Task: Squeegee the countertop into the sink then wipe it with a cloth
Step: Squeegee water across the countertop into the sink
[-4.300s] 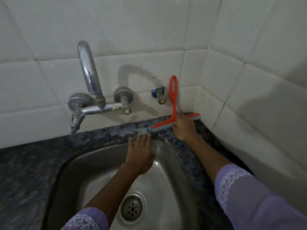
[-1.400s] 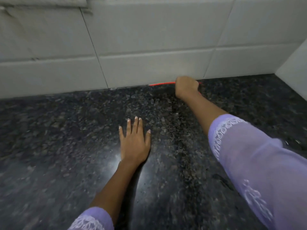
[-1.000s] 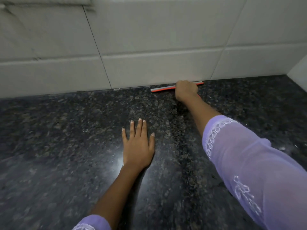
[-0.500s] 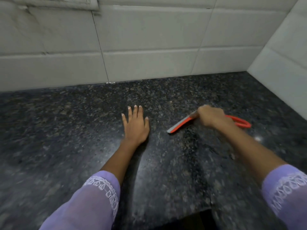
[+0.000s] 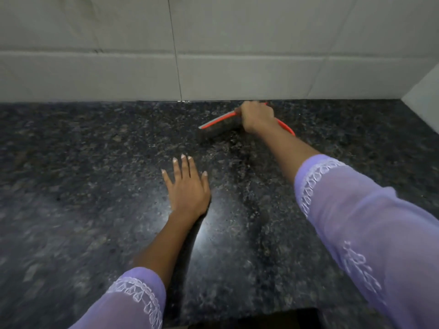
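Observation:
My right hand (image 5: 256, 117) is closed around a red squeegee (image 5: 217, 121) near the back of the dark speckled granite countertop (image 5: 95, 174), close to the tiled wall. The blade edge points left and rests on the stone; the red loop handle (image 5: 286, 128) sticks out to the right behind my wrist. My left hand (image 5: 187, 188) lies flat on the counter, palm down, fingers spread, nearer to me and left of the squeegee. The sink and a cloth are out of view.
White wall tiles (image 5: 237, 67) run along the back of the counter, and a side wall (image 5: 425, 103) meets it at the right corner. The counter's front edge (image 5: 261, 314) shows at the bottom, with a dark gap below it.
Since half a second ago my right hand has carried the squeegee back toward the wall. Earlier it pulled the blade from the wall toward me. My left hand has stayed flat on the counter.

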